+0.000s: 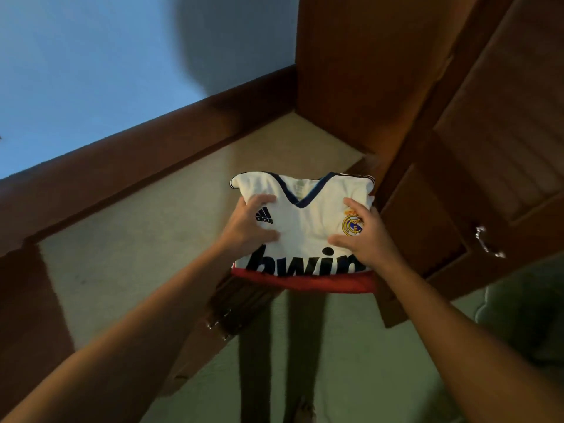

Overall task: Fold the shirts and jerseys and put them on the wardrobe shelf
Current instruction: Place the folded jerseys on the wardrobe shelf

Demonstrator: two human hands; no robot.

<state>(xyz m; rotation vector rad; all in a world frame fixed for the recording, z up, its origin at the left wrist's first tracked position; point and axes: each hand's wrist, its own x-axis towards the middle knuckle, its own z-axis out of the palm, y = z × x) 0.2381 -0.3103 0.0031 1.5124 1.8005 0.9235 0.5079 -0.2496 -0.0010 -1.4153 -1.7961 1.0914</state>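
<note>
A folded white jersey [308, 221] with a dark blue V-neck, a club crest and black lettering lies on top of a folded red garment [302, 280], of which only the near edge shows. I hold this stack in the air in front of me. My left hand [250, 227] grips its left side and my right hand [363, 236] grips its right side, fingers spread on the white cloth. The brown wooden wardrobe [366, 80] stands just behind and to the right of the stack. No shelf shows in this view.
An open wardrobe door [494, 154] with a metal handle [488, 242] juts out at the right, close to my right hand. Another wooden panel [219, 315] with a metal fitting lies below the stack. Brown wooden trim [137, 166] borders a blue wall [91, 71] and beige surface [137, 254].
</note>
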